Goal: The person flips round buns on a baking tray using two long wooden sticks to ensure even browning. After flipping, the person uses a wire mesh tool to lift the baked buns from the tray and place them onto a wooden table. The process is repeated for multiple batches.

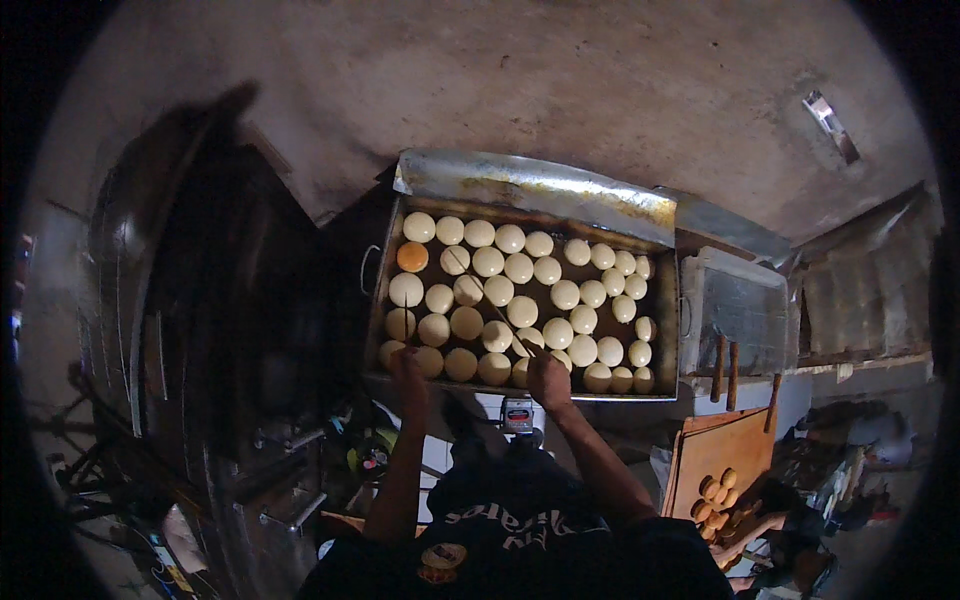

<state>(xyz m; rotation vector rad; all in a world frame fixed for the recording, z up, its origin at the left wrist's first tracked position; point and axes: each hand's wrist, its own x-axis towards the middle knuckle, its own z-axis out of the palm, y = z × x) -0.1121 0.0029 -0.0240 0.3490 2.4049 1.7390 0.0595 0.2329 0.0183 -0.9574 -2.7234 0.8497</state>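
Both hands sit at the near rim of the frying tray of pale dough balls. The right hand is closed round a thin stick slanting among them; the left hand – fingers too dim to judge – touches the near-left corner (one browner ball lies far-left).

Looks like a small bakery from my feed: big tray of dough balls, dark metal oven, bare plaster walls.

Both hands, left and right, reach into a tray of dough balls.
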